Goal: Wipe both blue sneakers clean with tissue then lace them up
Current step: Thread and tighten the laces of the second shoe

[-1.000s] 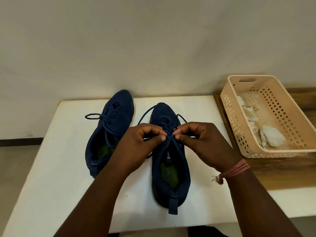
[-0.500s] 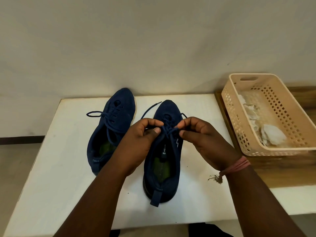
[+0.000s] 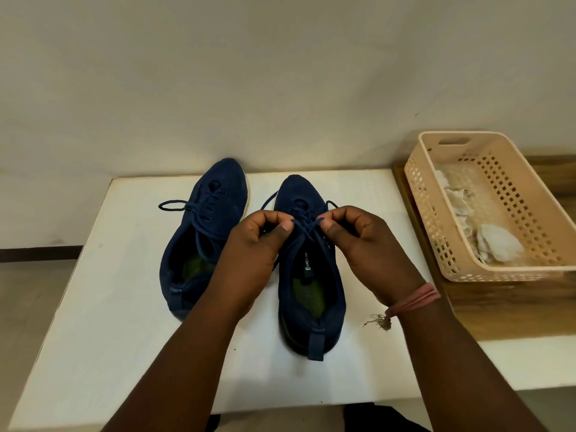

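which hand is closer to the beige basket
Right. The right hand pinches the lace over the right sneaker, just left of the basket; the left hand is farther left.

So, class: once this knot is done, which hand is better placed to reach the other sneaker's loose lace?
Probably the left hand: it lies right beside the left sneaker, whose loose lace trails leftward. The right hand sits beyond the right sneaker, basket-side.

Two sneakers (image 3: 205,232) (image 3: 311,275); two hands (image 3: 252,254) (image 3: 367,247); one basket (image 3: 461,269)
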